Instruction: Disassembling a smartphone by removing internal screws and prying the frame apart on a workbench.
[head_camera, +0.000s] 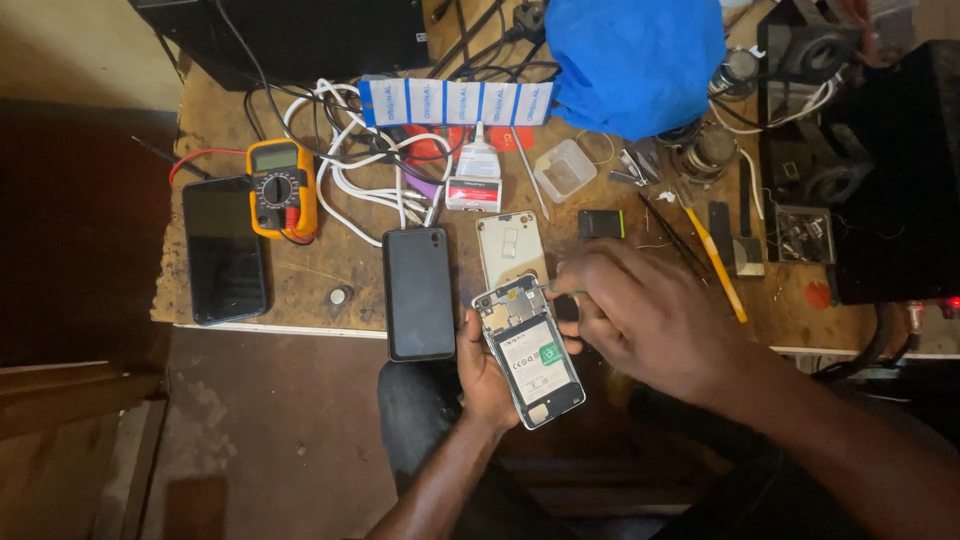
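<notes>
Cluttered wooden surface (300, 280): left hand (487, 375) is gripping an opened phone (528, 350) off its front edge, right hand (640, 315) is pinching a thin tool (566, 291) at the phone's top.

place: small phone repair workshop, cramped bench setup
bench: worn, scuffed wooden worktop (300, 275), stained and cluttered
test gear: yellow digital multimeter (281, 190) with red and black leads
devices: black smartphone (224, 250) and second dark phone (419, 293) lying face up, loose phone back cover (511, 246), opened phone (528, 350) with internals bare
tools: yellow-handled tool (717, 266), tube of adhesive (476, 161), small clear plastic box (564, 170)
wiring: tangle of white cables (350, 185)
</notes>
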